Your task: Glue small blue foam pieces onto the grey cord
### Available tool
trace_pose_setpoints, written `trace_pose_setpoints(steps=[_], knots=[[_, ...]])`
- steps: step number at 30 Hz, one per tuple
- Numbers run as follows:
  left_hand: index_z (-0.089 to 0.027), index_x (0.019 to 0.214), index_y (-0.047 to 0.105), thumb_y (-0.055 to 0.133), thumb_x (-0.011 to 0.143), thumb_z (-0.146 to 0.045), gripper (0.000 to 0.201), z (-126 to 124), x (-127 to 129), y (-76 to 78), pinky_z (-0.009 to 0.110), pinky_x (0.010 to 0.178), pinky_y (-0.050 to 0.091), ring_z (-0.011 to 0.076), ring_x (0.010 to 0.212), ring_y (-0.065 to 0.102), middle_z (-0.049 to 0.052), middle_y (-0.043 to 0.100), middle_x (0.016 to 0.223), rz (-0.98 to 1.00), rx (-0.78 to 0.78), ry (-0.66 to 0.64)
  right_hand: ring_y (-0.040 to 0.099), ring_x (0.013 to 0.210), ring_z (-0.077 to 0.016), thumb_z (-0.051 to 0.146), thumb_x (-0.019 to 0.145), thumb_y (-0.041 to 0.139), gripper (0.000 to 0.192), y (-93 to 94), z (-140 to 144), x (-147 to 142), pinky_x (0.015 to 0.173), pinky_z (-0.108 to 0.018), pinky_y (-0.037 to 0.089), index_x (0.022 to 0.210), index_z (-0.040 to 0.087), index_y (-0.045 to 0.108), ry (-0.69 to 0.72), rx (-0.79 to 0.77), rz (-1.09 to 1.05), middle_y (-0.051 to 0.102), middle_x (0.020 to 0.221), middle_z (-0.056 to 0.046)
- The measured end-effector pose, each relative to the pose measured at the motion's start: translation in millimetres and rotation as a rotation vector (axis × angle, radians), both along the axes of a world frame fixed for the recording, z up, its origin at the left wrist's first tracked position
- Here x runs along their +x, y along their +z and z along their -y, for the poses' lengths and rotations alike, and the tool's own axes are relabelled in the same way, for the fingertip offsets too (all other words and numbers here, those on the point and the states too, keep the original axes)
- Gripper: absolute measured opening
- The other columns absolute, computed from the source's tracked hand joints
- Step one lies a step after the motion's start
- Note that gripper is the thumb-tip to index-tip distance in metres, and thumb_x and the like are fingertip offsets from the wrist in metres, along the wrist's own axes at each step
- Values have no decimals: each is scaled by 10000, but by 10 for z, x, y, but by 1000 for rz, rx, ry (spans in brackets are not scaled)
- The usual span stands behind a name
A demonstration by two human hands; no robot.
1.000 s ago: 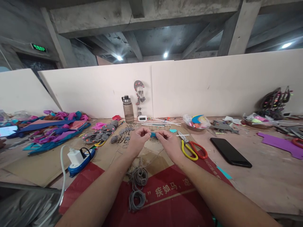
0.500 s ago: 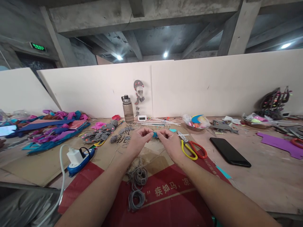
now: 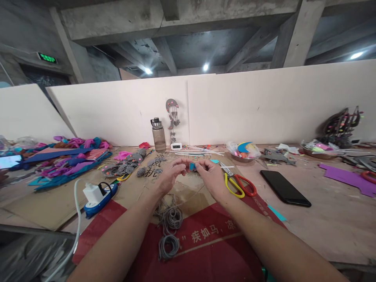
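Between my hands is a small blue piece [image 3: 192, 166], which looks like felt or foam. My right hand [image 3: 210, 174] pinches it between thumb and forefinger. My left hand [image 3: 172, 175] is just to its left, thumb and forefinger apart, with the fingertips close to the piece. Red-and-yellow-handled scissors [image 3: 237, 185] lie beside my right wrist. Coils of grey cord [image 3: 170, 221] rest between my forearms, and a thin strand runs up toward my right hand.
A black phone [image 3: 284, 188] lies to the right. On the left are a blue power strip [image 3: 101, 201] with a white charger and a pile of coloured felt [image 3: 67, 160]. A water bottle [image 3: 159, 137], a small clock [image 3: 176, 146] and a bowl [image 3: 243, 156] stand near the white partition.
My left thumb and forefinger have come away from the blue piece and spread apart. The piece stays in my right fingers and shows more of its face.
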State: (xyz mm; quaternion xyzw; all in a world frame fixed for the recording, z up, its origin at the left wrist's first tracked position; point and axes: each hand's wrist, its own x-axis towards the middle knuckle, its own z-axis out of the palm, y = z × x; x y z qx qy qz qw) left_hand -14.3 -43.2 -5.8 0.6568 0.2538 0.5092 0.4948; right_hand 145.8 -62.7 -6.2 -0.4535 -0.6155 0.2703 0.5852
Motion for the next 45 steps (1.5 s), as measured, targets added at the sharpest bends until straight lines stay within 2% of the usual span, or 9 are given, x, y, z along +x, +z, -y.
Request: trace_pose_setpoints(steps=[6, 19, 26, 31, 34, 37, 39, 42, 45], knots=[[-160, 776, 711, 686, 757, -399, 241, -62, -9, -25, 257, 620, 365, 122, 635, 477, 13, 598, 659, -125, 17, 212, 368, 529, -111, 353, 764, 540, 215, -6, -4, 11, 517, -250, 282, 689, 181, 644, -55, 57, 157, 502, 556, 31], [-165, 754, 715, 710, 710, -381, 221, -77, -3, -15, 241, 569, 376, 108, 573, 488, -1, 602, 608, -190, 3, 231, 473, 619, -125, 230, 819, 549, 144, -55, 25, 43, 616, -247, 346, 729, 184, 651, -154, 260, 383, 572, 642, 4], [-175, 718, 679, 654, 727, -305, 133, -136, -19, -40, 248, 586, 383, 124, 591, 507, 8, 627, 652, -272, 175, 475, 585, 820, -177, 318, 910, 463, 263, -89, 0, 34, 761, -290, 429, 1082, 178, 603, 4, 183, 289, 669, 883, -51], [-203, 719, 680, 648, 710, -218, 36, -218, -156, -53, 258, 636, 374, 128, 624, 480, 12, 617, 693, -297, 418, 720, 590, 759, -163, 249, 923, 407, 253, -169, -17, -13, 729, -285, 443, 915, 197, 655, 185, 112, 378, 651, 788, -23], [-192, 768, 669, 640, 745, -279, 95, -263, -205, -25, 254, 632, 372, 120, 627, 464, 9, 599, 714, -151, 352, 732, 596, 854, -174, 207, 912, 456, 244, -196, 21, -55, 808, -308, 437, 916, 205, 700, 346, 224, 555, 679, 866, -46], [-171, 782, 640, 664, 749, -374, 207, -293, -221, 32, 240, 571, 340, 97, 580, 419, -8, 549, 670, 146, 165, 594, 588, 916, -190, 248, 917, 497, 236, -165, 32, -44, 865, -332, 418, 859, 218, 724, 432, 345, 671, 691, 913, -57], [-160, 753, 613, 709, 722, -399, 260, -295, -237, 79, 235, 540, 313, 81, 555, 379, -22, 492, 631, 328, 79, 472, 599, 846, -177, 315, 944, 460, 289, -133, -13, 23, 805, -310, 433, 854, 217, 716, 357, 296, 617, 688, 848, -44], [-156, 727, 580, 758, 693, -415, 316, -270, -268, 142, 237, 533, 311, 75, 558, 370, -29, 448, 615, 472, 39, 372, 604, 760, -177, 359, 964, 394, 339, -134, -159, 194, 714, -291, 430, 927, 203, 693, 37, 128, 580, 680, 788, -41], [-167, 727, 578, 765, 682, -428, 325, -229, -257, 171, 236, 535, 322, 74, 554, 368, -32, 443, 616, 479, 50, 377, 629, 869, -241, 353, 897, 520, 276, -230, -326, 353, 756, -325, 431, 967, 138, 678, -246, -66, 805, 695, 915, -140]])
